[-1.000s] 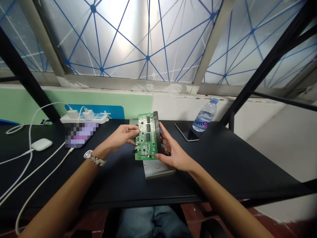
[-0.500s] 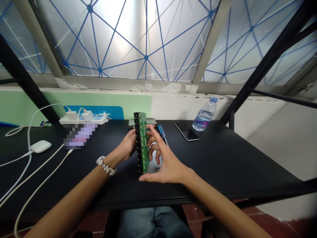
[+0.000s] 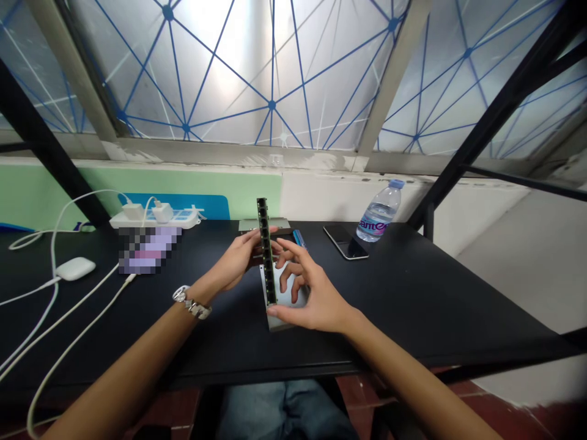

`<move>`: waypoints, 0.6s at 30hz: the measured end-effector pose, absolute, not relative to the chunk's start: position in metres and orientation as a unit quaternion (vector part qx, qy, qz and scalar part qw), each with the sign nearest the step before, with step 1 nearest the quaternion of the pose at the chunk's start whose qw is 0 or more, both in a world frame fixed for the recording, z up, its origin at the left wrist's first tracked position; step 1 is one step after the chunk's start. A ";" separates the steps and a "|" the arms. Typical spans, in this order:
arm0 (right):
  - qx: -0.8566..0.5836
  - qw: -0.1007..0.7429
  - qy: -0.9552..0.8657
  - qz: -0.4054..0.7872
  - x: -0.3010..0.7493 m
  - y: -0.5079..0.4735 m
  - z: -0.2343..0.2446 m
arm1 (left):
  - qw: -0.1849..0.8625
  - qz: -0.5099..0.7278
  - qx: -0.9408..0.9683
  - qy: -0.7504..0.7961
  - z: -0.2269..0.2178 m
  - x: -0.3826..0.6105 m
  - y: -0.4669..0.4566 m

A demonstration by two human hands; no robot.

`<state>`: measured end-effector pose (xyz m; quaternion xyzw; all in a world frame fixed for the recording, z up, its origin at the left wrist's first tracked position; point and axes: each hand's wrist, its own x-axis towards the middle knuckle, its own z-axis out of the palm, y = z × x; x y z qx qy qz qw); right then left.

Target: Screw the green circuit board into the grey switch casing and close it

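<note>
A green circuit board (image 3: 266, 250) with a row of black ports stands on edge between my hands, its port side facing me. My left hand (image 3: 238, 256), with a silver watch on the wrist, grips it from the left and far side. My right hand (image 3: 312, 287) spans its right side, thumb at the lower near corner and fingers curled around towards the far end. Below the board lies a silver metal case part (image 3: 280, 321), partly hidden by my right hand. Behind my fingers, a screwdriver's blue handle (image 3: 300, 238) shows.
Another metal case part (image 3: 275, 226) lies at the back. To the right are a black phone (image 3: 346, 242) and a tilted water bottle (image 3: 378, 214). A power strip (image 3: 183, 220), white cables, a blurred phone-like item (image 3: 149, 250) and a white earbud case (image 3: 76, 269) occupy the left.
The board has turned so its green face is hardly visible and its ports face me. It has shifted slightly right and up, exposing more of the metal part below.
</note>
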<state>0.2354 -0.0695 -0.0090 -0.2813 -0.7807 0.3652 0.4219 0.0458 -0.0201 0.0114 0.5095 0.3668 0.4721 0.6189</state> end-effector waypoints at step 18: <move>-0.438 0.400 -0.684 0.426 0.257 -0.053 -0.008 | 0.555 0.373 0.614 0.419 0.007 0.010 -0.002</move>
